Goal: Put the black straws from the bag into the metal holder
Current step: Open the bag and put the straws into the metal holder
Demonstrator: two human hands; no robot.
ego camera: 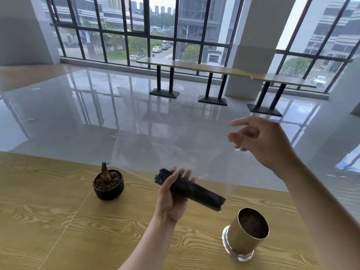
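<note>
a small potted plant (108, 183) sits at the left on the wooden table (48, 221). the left hand (172, 197) is wrapped around a bundle of black straws (194, 190), held tilted above the table, its lower end inside a clear bag (175, 152) so thin its edges are hard to trace. the right hand (261, 141), raised higher, pinches the bag's upper edge with loosely curled fingers. the metal holder (247, 232) stands just below the bundle's lower end, its inside dark.

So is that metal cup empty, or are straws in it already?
No straws in it: nothing sticks out of the metal cup, and the black straws lie bundled in the left hand.
</note>
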